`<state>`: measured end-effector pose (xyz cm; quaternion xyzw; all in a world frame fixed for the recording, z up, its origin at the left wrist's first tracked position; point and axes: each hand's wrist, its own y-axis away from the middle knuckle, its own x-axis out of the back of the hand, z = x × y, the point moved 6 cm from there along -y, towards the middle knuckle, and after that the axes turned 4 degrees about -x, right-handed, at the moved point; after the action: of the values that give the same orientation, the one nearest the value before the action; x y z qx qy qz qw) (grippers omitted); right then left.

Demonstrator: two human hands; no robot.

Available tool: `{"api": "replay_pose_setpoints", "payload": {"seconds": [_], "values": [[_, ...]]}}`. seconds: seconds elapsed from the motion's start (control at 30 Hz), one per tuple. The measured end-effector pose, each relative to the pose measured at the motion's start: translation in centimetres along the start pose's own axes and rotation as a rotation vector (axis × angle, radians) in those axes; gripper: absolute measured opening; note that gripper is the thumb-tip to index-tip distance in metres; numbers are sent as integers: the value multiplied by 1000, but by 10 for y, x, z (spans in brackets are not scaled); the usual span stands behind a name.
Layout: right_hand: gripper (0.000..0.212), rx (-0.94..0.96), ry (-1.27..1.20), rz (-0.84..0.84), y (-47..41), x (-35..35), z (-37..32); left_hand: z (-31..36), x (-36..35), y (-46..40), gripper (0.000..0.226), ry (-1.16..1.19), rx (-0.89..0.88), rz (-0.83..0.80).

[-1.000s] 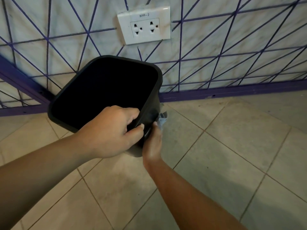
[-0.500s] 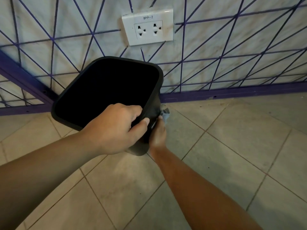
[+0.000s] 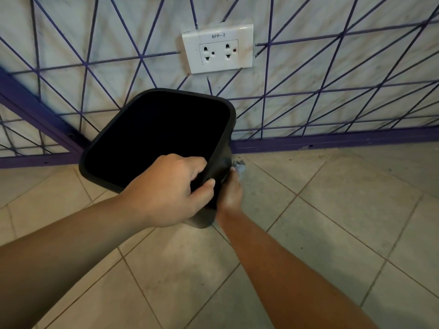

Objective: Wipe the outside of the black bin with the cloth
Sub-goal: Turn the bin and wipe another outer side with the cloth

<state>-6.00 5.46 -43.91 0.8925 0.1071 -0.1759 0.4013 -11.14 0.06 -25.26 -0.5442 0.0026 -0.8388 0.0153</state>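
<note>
Forearms are seen reaching in from the bottom edge, over a floor (image 3: 320, 233) laid with beige tiles and thin grout lines.

Left hand (image 3: 166, 191): closed over the near rim of the bin (image 3: 133, 115). Its fingers (image 3: 190, 162) are curled over the rim and into the opening; the thumb is pressed against the outer wall just below. The bin is held by this grip.

Right hand (image 3: 230, 191): set against the bin's right outer wall, lower than the left hand and partly hidden behind it. A cloth (image 3: 238, 166), pale grey, is pressed between this hand and the wall; only a crumpled corner is seen sticking out past the fingertips. The fingers appear bent around the cloth, though most of them are hidden by the bin.

Bin: black, squarish with rounded corners, tilted so that its opening faces up toward the camera. The inside is seen only as solid black. Whether its base touches the floor cannot be told, as it is hidden by the left hand.

Farther back: a purple skirting strip (image 3: 332, 141) runs where floor meets wall. The wall (image 3: 332, 67) is pale and marbled, crossed by thin purple lines in a triangular pattern. A white double socket (image 3: 217, 48), marked "8PP-2", is mounted above the bin.
</note>
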Motion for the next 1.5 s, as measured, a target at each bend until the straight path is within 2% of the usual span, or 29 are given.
{"api": "replay_pose_setpoints", "payload": {"seconds": [0.07,0.13,0.33,0.53,0.67,0.8,1.0,1.07,1.23,1.33,1.4,1.5], "values": [[72,120,8,0,21,-5,4,1,1,0,38,-9,-8,-4],[74,157,-10,-2,21,-6,4,1,2,-2,38,-14,-15,2],[59,-35,17,-75,-19,-6,-29,-2,1,-3,34,-2,6,-9],[48,98,72,-49,24,-9,1,-4,1,-3,38,2,-3,0],[37,53,102,2,-6,-5,-22,-4,2,-3,37,17,2,-4],[56,-44,54,-66,-25,-13,-47,-1,2,-1,34,41,12,-14],[46,104,99,-21,12,-6,-5,-4,3,-3,39,14,3,-9],[42,109,49,1,5,-2,2,-2,4,-3,39,12,-7,-10],[45,-34,26,-4,-13,0,-11,-2,3,-3,37,-5,-34,-5],[42,30,-70,-70,26,-6,4,-5,3,-2,41,-25,-27,11],[50,86,-145,-131,50,-17,13,-4,5,-4,41,-29,-41,40],[89,247,-173,-185,65,-33,-5,-1,7,-6,40,-10,-73,75]]}}
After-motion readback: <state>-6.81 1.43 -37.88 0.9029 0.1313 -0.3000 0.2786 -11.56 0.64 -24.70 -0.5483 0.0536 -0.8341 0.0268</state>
